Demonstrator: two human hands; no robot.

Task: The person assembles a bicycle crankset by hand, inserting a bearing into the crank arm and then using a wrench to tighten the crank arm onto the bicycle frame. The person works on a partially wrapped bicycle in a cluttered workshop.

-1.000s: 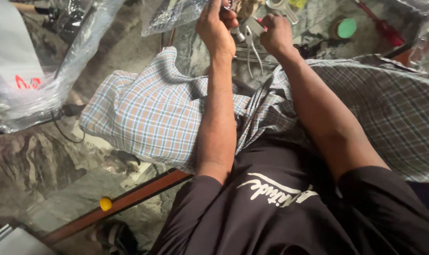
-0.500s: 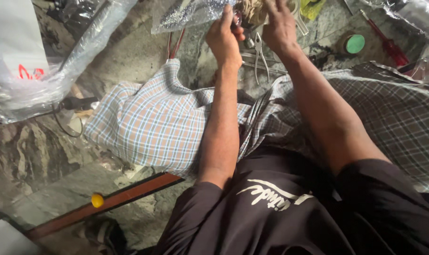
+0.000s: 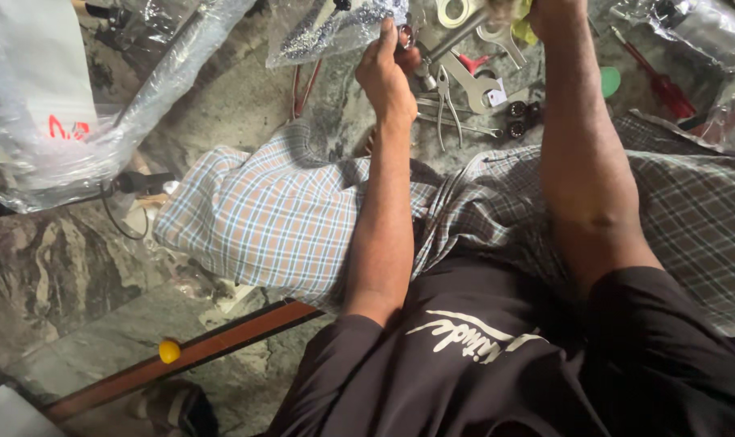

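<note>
Here we sit on a marbled stone floor (image 3: 76,267) with our checked cloth (image 3: 278,218) spread over the knees, both arms stretched forward to the top edge of the view. Our left hand (image 3: 386,77) is curled into a closed fist around a small tool with a reddish handle (image 3: 408,55), whose metal end shows just beside the thumb; what kind of tool it is, we cannot tell. Our right hand (image 3: 555,10) is mostly cut off by the frame edge, so we cannot tell how its fingers stand, though it sits at a yellowish rag (image 3: 523,24) and at the end of a grey metal rod (image 3: 456,36) that slants down toward the left hand. Just beyond and between the hands lie the loose tools: a pair of pliers (image 3: 446,101) with bare metal handles, flat open-ended spanners (image 3: 472,77), and two small black round parts (image 3: 516,117) near them. A green disc (image 3: 609,81) lies to the right of our right forearm, and a red-handled screwdriver (image 3: 657,77) lies farther right, beside crumpled clear plastic (image 3: 707,32). A clear plastic bag (image 3: 335,28) with glinting contents lies just left of the left hand. Far left sits a large plastic-wrapped white bundle (image 3: 44,105). Near our left side a brown wooden strip (image 3: 222,344) lies on the floor with a small yellow ball (image 3: 169,351) on it.
</note>
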